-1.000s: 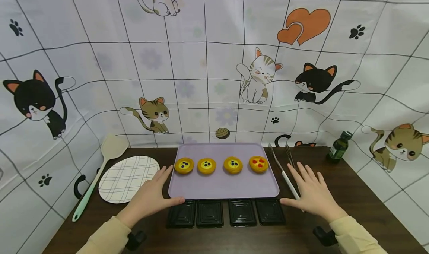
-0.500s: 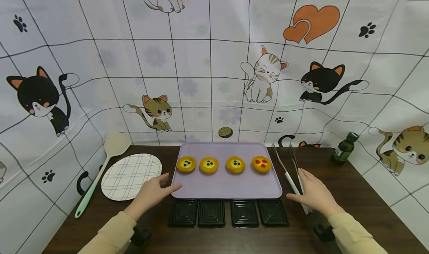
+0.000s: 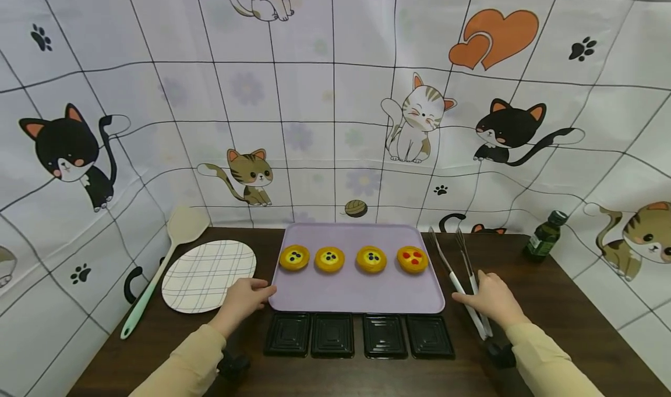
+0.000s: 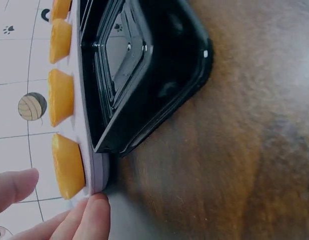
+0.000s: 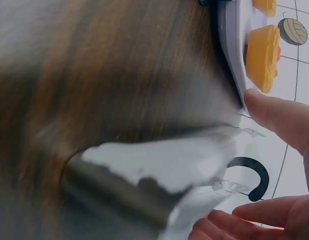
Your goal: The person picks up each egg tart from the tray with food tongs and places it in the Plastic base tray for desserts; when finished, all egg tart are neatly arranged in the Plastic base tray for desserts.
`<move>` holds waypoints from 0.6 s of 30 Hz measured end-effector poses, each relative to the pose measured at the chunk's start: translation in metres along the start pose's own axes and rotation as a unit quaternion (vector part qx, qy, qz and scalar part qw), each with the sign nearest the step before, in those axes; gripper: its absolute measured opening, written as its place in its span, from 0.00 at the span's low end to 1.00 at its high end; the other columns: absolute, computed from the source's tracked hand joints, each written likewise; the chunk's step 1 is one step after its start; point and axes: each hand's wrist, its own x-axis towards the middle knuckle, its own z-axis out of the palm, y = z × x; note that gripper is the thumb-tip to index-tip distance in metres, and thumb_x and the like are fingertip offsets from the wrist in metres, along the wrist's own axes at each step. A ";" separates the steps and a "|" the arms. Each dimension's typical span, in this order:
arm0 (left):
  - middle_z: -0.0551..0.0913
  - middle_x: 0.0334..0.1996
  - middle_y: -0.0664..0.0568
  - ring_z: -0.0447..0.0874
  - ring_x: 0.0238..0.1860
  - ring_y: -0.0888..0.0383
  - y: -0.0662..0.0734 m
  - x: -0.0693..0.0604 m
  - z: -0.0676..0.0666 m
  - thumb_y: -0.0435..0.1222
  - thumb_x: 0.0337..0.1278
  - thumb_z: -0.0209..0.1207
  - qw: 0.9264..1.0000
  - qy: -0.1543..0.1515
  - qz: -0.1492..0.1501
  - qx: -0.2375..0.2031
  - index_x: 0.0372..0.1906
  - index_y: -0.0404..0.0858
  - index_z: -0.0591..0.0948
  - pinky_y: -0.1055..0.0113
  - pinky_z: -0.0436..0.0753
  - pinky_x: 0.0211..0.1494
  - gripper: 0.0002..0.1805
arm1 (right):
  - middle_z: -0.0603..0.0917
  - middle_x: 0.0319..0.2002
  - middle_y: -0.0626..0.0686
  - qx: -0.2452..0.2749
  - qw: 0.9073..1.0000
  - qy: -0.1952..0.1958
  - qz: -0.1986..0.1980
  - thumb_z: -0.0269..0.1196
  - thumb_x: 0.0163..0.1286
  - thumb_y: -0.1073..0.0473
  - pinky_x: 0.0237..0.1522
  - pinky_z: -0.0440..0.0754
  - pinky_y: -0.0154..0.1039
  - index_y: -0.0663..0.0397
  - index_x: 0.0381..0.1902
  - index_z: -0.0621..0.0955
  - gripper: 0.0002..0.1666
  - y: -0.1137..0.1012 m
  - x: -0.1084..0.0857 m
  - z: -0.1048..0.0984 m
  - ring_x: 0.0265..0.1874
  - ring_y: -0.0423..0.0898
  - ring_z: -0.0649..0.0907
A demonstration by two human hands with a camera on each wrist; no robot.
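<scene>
A lilac tray [image 3: 362,298] holds a row of several yellow tarts [image 3: 328,259], one topped with red pieces, the others with dark dots. My left hand [image 3: 241,304] is at the tray's front left corner. In the left wrist view its fingertips [image 4: 98,202] meet the tray's edge, thumb raised apart. Right of the tray lies a pair of metal tongs [image 3: 474,316] with white handles. My right hand [image 3: 493,300] reaches over them, thumb to their left and fingers at their right arm. In the right wrist view, thumb [image 5: 277,114] and fingers stay apart, not closed round the tongs.
Several black square dishes [image 3: 385,336] stand in a row before the tray. On the left are a white checked oval mat [image 3: 207,277] and a spatula [image 3: 152,286] with a green handle. A small green bottle [image 3: 545,237] stands at the back right by the cat-print wall covering.
My left hand has drawn its spread fingers together and lowered to the tray's left edge. My right hand has come down over the tongs. The view has turned slightly left.
</scene>
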 end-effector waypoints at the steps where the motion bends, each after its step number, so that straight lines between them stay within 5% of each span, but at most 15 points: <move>1: 0.83 0.41 0.32 0.86 0.34 0.46 0.000 0.001 0.001 0.39 0.59 0.59 1.000 0.002 -0.005 -0.005 0.50 0.20 0.76 0.55 0.84 0.41 0.25 | 0.68 0.52 0.84 0.003 1.000 -0.003 0.005 0.67 0.54 0.38 0.53 0.71 0.64 0.91 0.56 0.61 0.59 0.001 0.001 0.001 0.53 0.76 0.70; 10: 0.83 0.36 0.37 0.85 0.32 0.51 0.000 0.011 0.004 0.37 0.57 0.59 0.999 -0.001 -0.032 -0.021 0.45 0.20 0.78 0.61 0.85 0.36 0.21 | 0.66 0.53 0.85 0.023 0.999 -0.014 0.024 0.67 0.54 0.40 0.52 0.72 0.63 0.92 0.55 0.62 0.58 0.000 0.013 0.010 0.52 0.76 0.70; 18: 0.83 0.27 0.43 0.83 0.24 0.56 -0.003 0.011 0.009 0.33 0.54 0.60 0.999 0.028 -0.019 0.008 0.35 0.22 0.82 0.64 0.84 0.29 0.14 | 0.65 0.54 0.85 0.035 0.998 -0.019 0.044 0.67 0.54 0.44 0.54 0.71 0.63 0.92 0.55 0.61 0.55 -0.003 0.022 0.013 0.53 0.76 0.69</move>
